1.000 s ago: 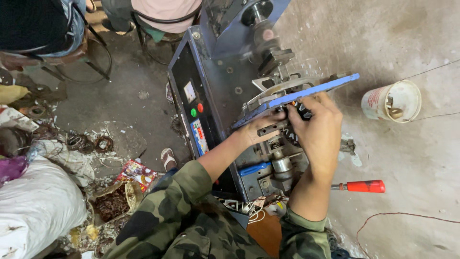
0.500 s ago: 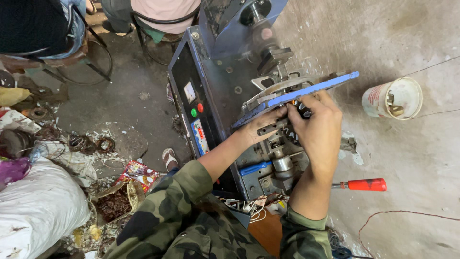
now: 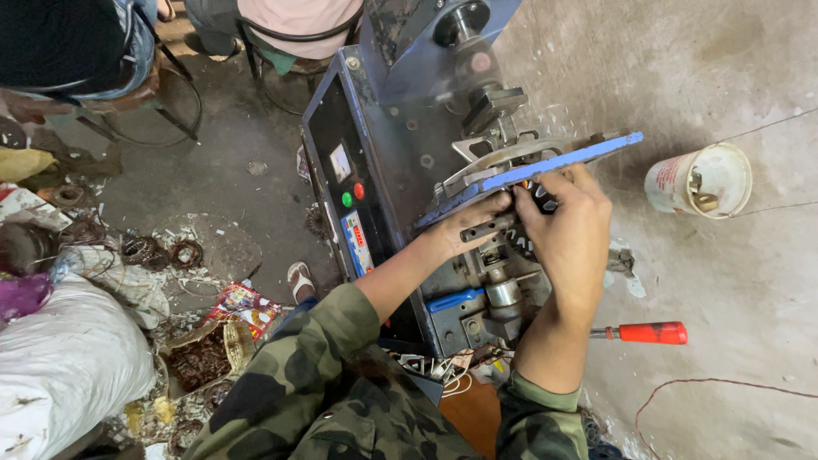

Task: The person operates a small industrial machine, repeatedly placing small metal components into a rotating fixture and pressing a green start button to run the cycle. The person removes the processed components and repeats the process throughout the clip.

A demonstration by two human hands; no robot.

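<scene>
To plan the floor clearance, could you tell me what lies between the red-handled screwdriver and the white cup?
Bare concrete floor in the head view, between screwdriver and cup.

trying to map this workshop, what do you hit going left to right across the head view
white sack → snack wrapper → black control panel with green and red buttons → left hand → right hand → red-handled screwdriver → white can
</scene>
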